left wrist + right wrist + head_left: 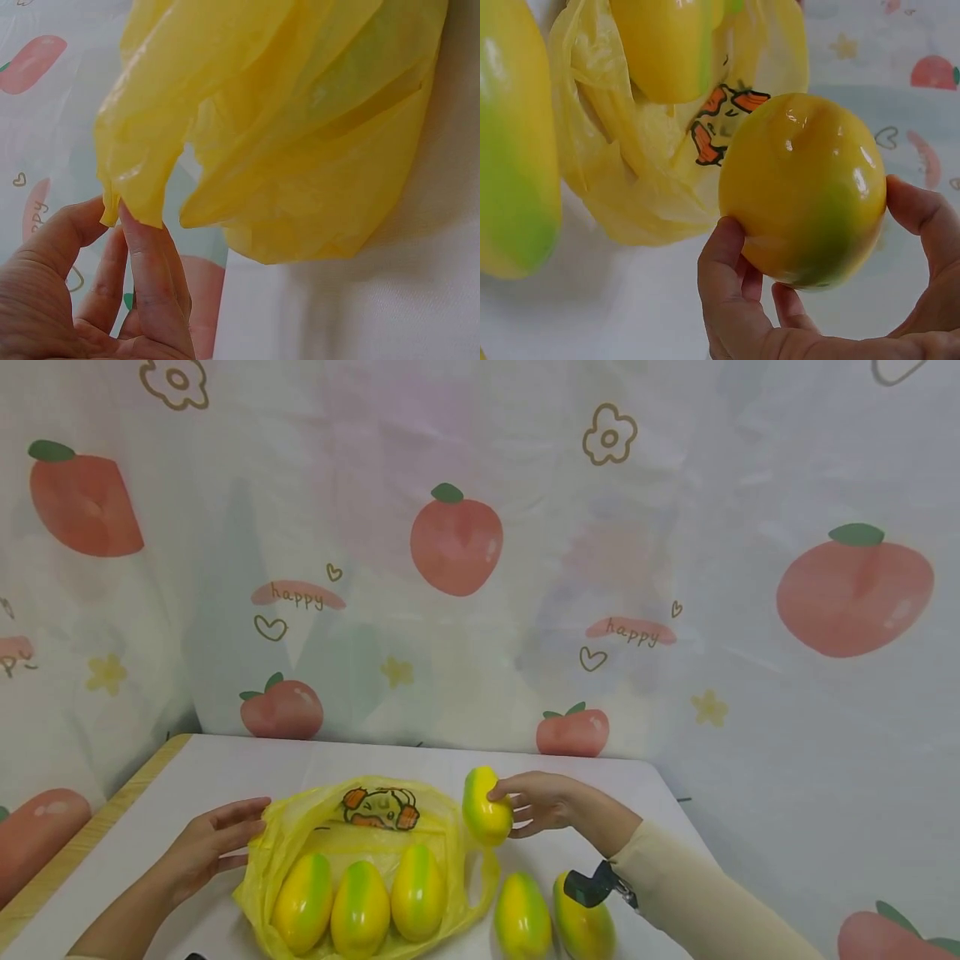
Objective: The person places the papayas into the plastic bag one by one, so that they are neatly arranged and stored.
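Beside the right rim of the yellow plastic bag (258, 870), a glossy yellow-green mango (486, 817) is held up by the right hand (543, 802), its thumb and fingers curved around the fruit's sides. Across the bag, the left hand (206, 847) pinches the plastic edge between thumb and fingertips. Three similar mangoes (360, 908) sit side by side inside the open bag, whose inner wall shows a printed cartoon face (380, 808). Two more mangoes (522, 917) lie on the white tabletop (622, 781), right of the bag, the farther one partly hidden by a black wrist device (588, 887).
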